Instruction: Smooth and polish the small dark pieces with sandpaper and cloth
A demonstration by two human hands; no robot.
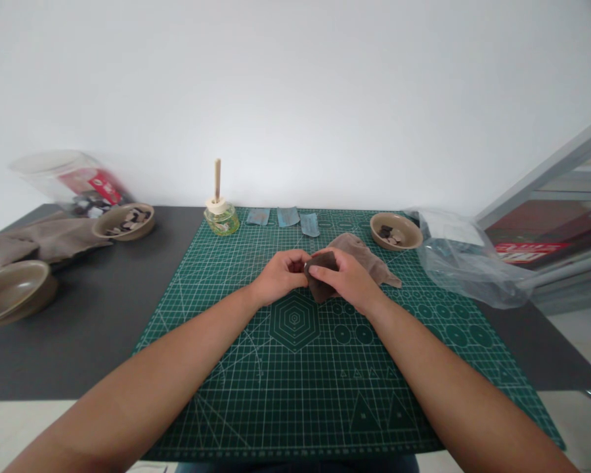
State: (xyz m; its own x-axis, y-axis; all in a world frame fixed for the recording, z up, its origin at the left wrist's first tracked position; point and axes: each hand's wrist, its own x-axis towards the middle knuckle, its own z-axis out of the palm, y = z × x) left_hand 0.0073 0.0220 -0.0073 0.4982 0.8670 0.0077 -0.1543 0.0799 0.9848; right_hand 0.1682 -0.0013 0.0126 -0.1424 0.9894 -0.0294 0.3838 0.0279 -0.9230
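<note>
Above the middle of the green cutting mat, a small dark brown piece of cloth is held between my two hands. My left hand is closed, with thumb and fingertips pinching its left edge. On the other side my right hand is closed on it, the thumb lying across the front and the fingers behind. A lighter brown cloth lies crumpled on the mat, just behind and to the right of my right hand. My fingers hide part of the dark piece.
Blue patches lie at the mat's back, beside a glass bottle with a wooden stick. A bowl of pieces and a plastic bag stand right. Left are another bowl, an empty-looking bowl and brown cloth.
</note>
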